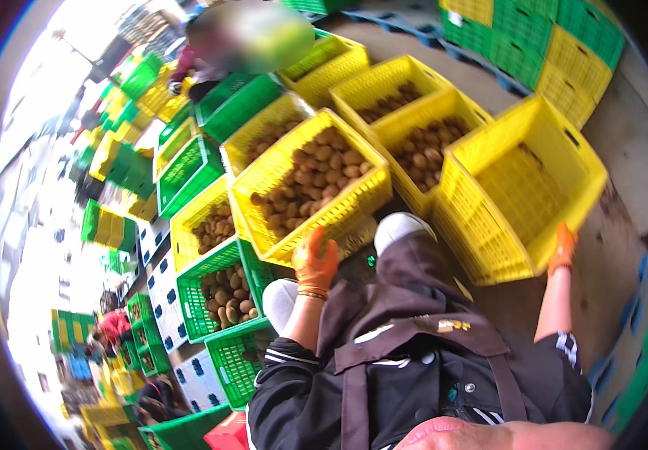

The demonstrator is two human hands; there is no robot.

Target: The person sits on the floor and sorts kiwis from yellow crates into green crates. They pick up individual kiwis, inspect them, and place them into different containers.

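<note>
My left hand (pixel 315 261), in an orange glove, is at the near wall of a yellow plastic crate (pixel 329 216) holding many brown oval fruits, perhaps kiwifruit (pixel 315 177). Its thumb and fingers are apart; whether they touch the crate is unclear. On the right, my gloved right hand (pixel 563 248) grips the near right rim of another yellow crate (pixel 484 225). Only a few small dark bits show on that crate's floor. Its outer fingers are partly hidden.
More yellow crates (pixel 408 140) of brown fruit stand ahead. Green crates (pixel 189 304) line the left. Stacked crates (pixel 518 45) on blue pallets (pixel 425 34) stand at the upper right. A person (pixel 186 67) is beyond the crates; others are at the lower left. My feet are between crates.
</note>
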